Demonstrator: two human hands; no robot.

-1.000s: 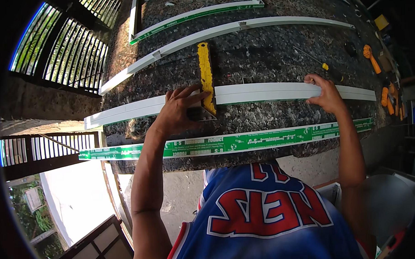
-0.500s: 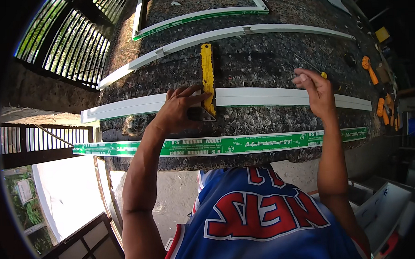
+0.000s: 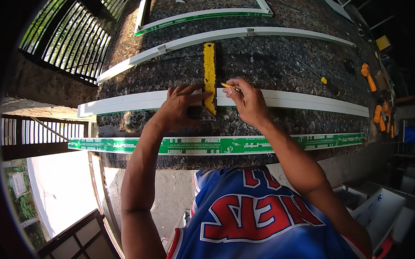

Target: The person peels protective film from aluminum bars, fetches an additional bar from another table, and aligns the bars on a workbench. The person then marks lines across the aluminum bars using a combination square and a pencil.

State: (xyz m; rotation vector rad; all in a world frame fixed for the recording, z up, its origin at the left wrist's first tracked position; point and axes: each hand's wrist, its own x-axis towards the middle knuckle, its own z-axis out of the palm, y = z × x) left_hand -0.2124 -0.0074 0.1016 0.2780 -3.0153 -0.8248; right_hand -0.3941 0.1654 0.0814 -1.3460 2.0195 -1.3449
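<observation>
A white aluminium profile (image 3: 302,100) lies crosswise before me. Over it sits a try square with a yellow ruled blade (image 3: 208,61), the blade pointing away from me. My left hand (image 3: 178,107) grips the square's near end against the profile, thumb on the near side and fingers over the top. Just right of the blade, my right hand (image 3: 251,104) pinches a yellow pencil (image 3: 230,87) whose tip points left toward the blade. Nearer to me, a second profile in green printed film (image 3: 203,145) runs parallel, beneath both forearms.
Beyond the square lies a thin white bar (image 3: 186,45) with small brackets, then a white frame (image 3: 208,15) with green film. A screwdriver (image 3: 323,80) rests at the right. Orange-handled tools (image 3: 369,73) line the dark worktable's right side.
My right hand has moved left along the profile to beside the blade, and the pencil now shows in its fingers. The left hand stays on the square.
</observation>
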